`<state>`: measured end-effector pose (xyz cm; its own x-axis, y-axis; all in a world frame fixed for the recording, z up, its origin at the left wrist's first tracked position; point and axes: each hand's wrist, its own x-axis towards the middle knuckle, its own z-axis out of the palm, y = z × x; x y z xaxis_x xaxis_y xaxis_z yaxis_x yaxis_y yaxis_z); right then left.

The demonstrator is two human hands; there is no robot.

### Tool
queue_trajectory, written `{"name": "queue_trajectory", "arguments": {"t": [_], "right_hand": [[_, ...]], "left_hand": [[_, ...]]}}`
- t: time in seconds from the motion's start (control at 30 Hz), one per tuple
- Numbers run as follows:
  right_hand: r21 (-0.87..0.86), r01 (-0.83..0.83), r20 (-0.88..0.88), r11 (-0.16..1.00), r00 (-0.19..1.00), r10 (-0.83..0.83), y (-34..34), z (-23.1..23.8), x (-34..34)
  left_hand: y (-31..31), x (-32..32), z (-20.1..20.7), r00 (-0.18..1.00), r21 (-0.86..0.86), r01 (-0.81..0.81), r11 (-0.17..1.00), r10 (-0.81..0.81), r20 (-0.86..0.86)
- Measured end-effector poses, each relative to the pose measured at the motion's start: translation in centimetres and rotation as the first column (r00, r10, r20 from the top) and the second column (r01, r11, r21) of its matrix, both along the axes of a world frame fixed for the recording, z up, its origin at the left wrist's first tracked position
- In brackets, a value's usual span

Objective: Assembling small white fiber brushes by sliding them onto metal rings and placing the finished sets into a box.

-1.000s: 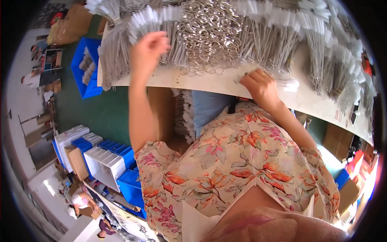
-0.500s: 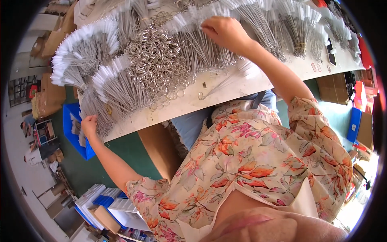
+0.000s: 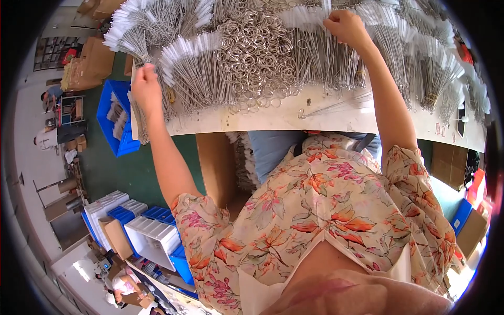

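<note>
My left hand (image 3: 146,89) is at the left end of the table, its fingers curled together at the gathered stem ends of a fanned bundle of brushes (image 3: 126,34). The hand is slightly smeared, and what is in its fingers is hidden. Beyond the ring pile, my right hand (image 3: 346,27) pinches over a row of thin wire brushes (image 3: 320,58) with white bristle heads. One white brush head (image 3: 326,6) rises from its fingertips. Between my hands lies a heap of metal split rings (image 3: 257,58), with another brush bunch (image 3: 191,73) to its left.
The white table edge (image 3: 252,123) runs in front of me. A few loose brushes (image 3: 338,105) lie near it. A blue crate (image 3: 113,118) holding brushes stands off the left end. More brush bundles (image 3: 430,68) fill the right side. Stacked bins (image 3: 152,239) stand at lower left.
The view has shifted, so the table sits higher and further right. My left hand has moved away from me along the table's left end, up to the bundle's gathered stems. My right hand stays over the brushes.
</note>
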<state>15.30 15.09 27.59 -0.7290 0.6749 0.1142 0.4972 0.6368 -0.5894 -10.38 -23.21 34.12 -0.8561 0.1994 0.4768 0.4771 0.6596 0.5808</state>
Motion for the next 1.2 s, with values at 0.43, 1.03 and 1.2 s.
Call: {"name": "queue_trajectory", "arguments": {"t": [0.43,1.03,1.2], "right_hand": [[-0.407,-0.039,-0.772,0.913,0.549,-0.321,2.8,5.9,14.0],[0.090,0.460,0.055,0.883,0.883,-0.466,6.1,1.8,18.5],[-0.313,0.517,-0.542,0.796,0.592,-0.597,4.4,7.0,21.9]], "left_hand": [[-4.3,-3.4,-8.2,0.913,-0.263,0.126,0.957,-0.008,0.409],[-0.7,-0.1,-3.1,0.868,0.312,-0.063,0.948,-0.103,0.486],[0.2,-2.1,-2.0,0.891,0.151,0.071,0.986,-0.131,0.435]]}}
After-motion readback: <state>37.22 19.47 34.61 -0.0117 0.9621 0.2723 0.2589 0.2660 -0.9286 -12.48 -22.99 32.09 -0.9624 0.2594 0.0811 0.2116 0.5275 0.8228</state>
